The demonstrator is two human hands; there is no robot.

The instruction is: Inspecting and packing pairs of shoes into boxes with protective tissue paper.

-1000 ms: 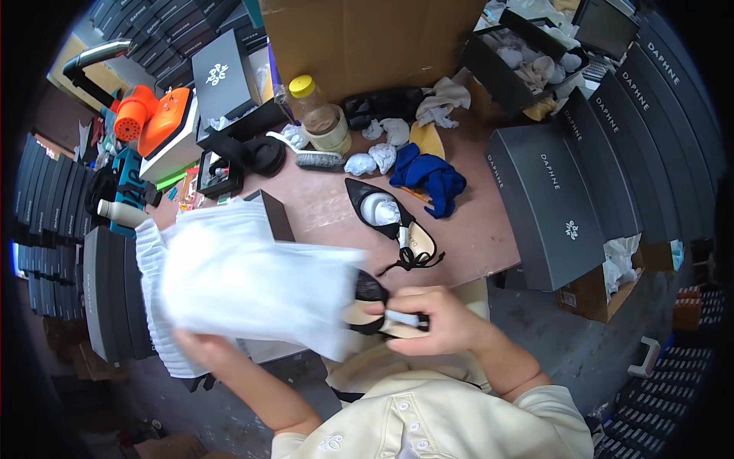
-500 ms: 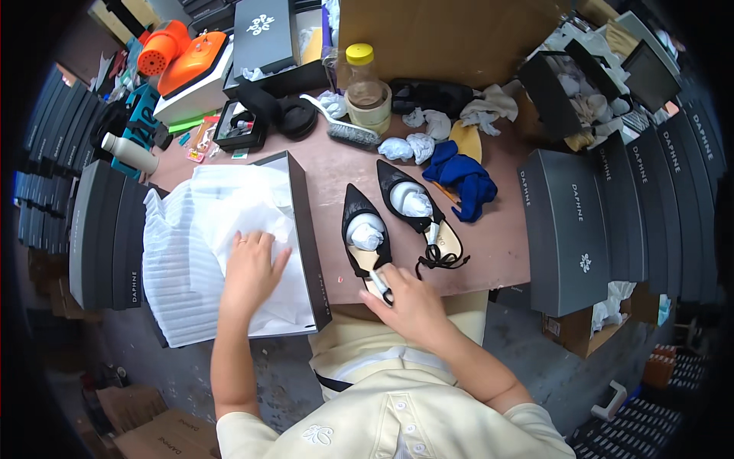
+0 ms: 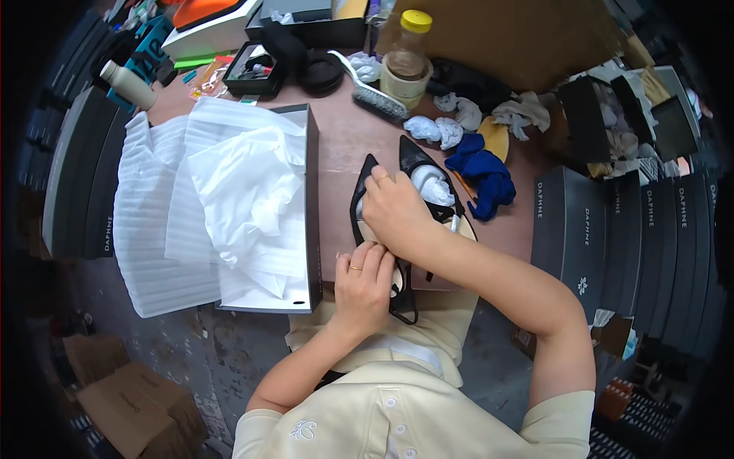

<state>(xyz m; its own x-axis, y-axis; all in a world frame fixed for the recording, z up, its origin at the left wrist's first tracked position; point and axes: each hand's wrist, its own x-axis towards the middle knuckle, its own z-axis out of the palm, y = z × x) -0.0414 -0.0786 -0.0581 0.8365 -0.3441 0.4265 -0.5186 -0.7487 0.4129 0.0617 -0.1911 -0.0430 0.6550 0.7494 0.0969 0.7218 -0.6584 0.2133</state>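
Observation:
Two black pointed slingback shoes lie side by side on the table, toes away from me. Over the left shoe [image 3: 369,164] my right hand [image 3: 396,213] reaches across, its curled fingers gripping the front part and covering most of it. My left hand [image 3: 364,287] is closed at the same shoe's heel end, next to a loose black strap; its fingertips are partly hidden. To the right, the other shoe [image 3: 415,158] is stuffed with white paper and partly covered by my right forearm. An open shoe box [image 3: 314,229] on the left holds white tissue paper [image 3: 245,191] and foam sheeting [image 3: 145,229].
Farther back are a grey brush [image 3: 378,101], a yellow-lidded jar [image 3: 407,57], crumpled paper balls [image 3: 433,131] and a blue cloth [image 3: 483,177]. Dark shoe boxes [image 3: 569,237] stand at the right, more [image 3: 80,176] at the left. A white bottle [image 3: 128,84] lies back left.
My left hand has moved from the box's tissue paper to the left shoe's heel. My right hand has shifted from the heel forward over the shoe. The view has shifted.

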